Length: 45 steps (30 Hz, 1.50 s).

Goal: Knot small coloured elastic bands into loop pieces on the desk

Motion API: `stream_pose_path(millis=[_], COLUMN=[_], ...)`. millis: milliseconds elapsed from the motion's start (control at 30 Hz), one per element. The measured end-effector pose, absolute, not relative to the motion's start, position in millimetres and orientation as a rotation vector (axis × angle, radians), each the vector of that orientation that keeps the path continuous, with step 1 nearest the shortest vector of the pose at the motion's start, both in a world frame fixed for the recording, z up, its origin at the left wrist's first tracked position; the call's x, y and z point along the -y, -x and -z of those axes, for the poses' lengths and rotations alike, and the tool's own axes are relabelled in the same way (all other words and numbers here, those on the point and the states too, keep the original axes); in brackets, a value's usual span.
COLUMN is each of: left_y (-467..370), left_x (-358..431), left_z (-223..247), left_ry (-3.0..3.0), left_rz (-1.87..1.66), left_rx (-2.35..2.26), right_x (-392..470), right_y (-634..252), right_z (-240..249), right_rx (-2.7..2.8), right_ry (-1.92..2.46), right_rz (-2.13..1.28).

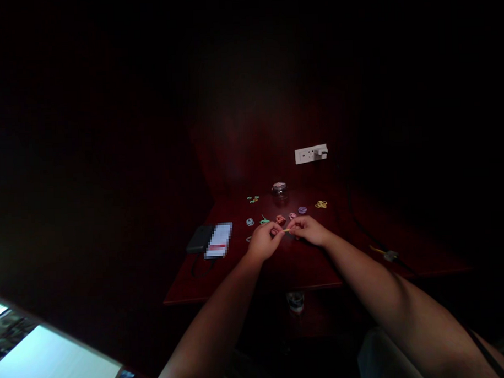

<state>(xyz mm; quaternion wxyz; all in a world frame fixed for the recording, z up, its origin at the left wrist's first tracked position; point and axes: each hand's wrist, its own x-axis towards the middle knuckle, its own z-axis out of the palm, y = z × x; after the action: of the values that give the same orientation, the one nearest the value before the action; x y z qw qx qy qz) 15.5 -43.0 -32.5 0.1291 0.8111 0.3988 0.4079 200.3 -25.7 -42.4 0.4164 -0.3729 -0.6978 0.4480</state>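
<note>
My left hand (267,239) and my right hand (310,230) meet over the middle of the table, fingertips pinched. A small yellow elastic band (286,230) is held between them, one end in each pinch. Just beyond my hands lie small heaps of bands sorted by colour: blue (250,222), green (264,221), orange-red (280,219), pink (292,215) and purple (303,210). A yellow heap (321,205) sits farther right. Part of a pale band (249,239) shows beside my left hand.
Behind the heaps stands a clear jar (280,192); several loose bands (253,199) lie to its left. A phone (219,240) and a dark case-like object (200,239) are at the left. A cable connector (390,256) rests at right. A socket (311,154) is on the back wall.
</note>
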Motion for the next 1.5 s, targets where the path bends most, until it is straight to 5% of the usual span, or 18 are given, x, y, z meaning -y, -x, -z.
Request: stream_pose_path(millis=[967,1500], left_y=[-17,-26], left_x=[42,72], left_z=[37,33], left_ry=[-2.352,-2.518], left_rz=[-1.075,-1.093], left_rx=[-1.211,-1.532], right_x=[23,41], right_y=[-194,-187], right_z=[46,58], right_rx=[1.727,1.905], right_ry=[1.068,1.033], right_rz=[-0.993,-0.644])
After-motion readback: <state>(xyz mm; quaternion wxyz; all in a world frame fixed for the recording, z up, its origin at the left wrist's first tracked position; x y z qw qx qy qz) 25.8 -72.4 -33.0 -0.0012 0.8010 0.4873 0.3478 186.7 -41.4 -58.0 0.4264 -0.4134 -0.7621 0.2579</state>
